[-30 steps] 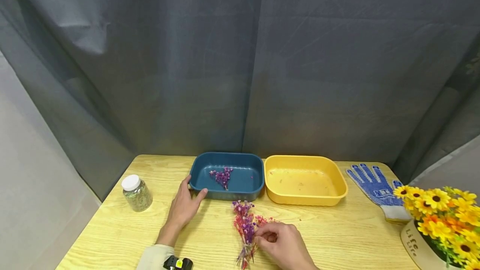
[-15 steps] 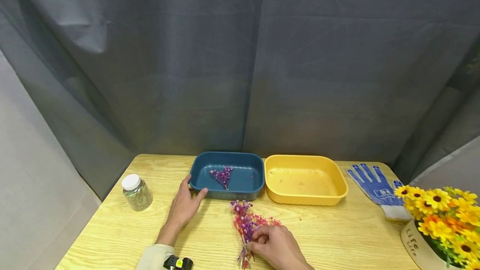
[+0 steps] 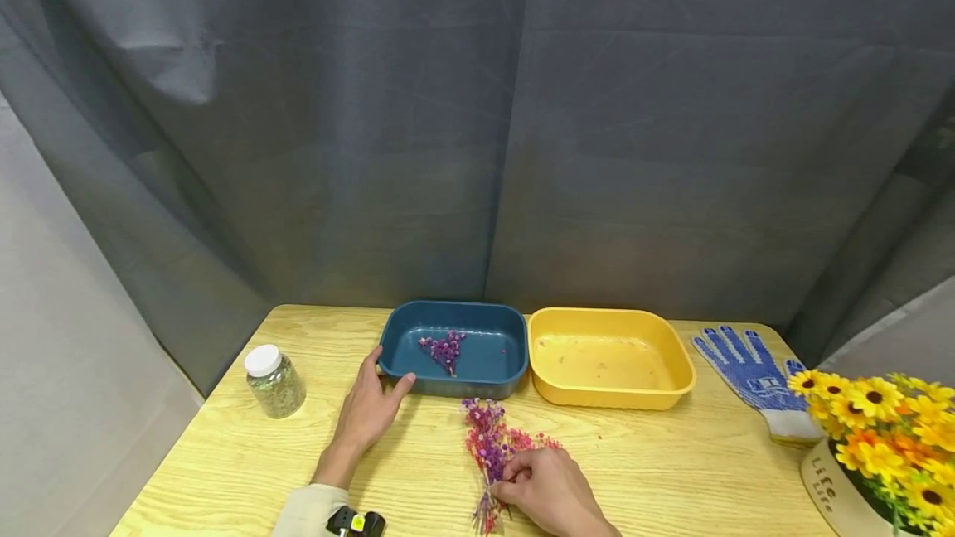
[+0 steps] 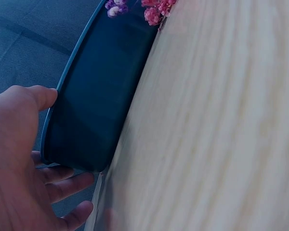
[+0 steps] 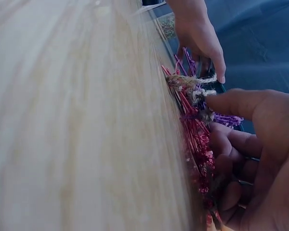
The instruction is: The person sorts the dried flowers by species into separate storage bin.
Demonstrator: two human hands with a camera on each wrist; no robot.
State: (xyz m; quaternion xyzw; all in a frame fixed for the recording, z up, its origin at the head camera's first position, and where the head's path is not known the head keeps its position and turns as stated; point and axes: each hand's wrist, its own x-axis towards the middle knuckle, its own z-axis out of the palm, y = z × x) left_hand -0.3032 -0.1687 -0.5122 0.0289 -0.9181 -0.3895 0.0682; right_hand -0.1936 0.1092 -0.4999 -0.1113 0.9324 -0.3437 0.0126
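My left hand (image 3: 366,417) lies at the near left corner of a blue plastic basin (image 3: 455,387). In the left wrist view its thumb touches the rim while the other fingers extend along the end wall. A purple dried flower sprig (image 3: 445,350) lies in the basin. Below it on the table rests a bunch of purple and red dried flowers (image 3: 487,446), heads pointing away from me. Twine (image 5: 180,82) wraps its stems. My right hand (image 3: 552,487) pinches at the tied stems with thumb and index finger; the other fingers are curled, and the exact pinch point is partly hidden.
A yellow plastic basin (image 3: 608,397) with small scraps inside stands right beside the blue one. At left is a white-lidded jar (image 3: 276,388); at right lie a blue-and-white glove (image 3: 753,379) and a pot of yellow flowers (image 3: 839,491). A grey curtain (image 3: 477,123) hangs behind.
My right hand has shifted slightly left and down along the bunch, toward the tied stems. The left hand remains at the blue basin's corner.
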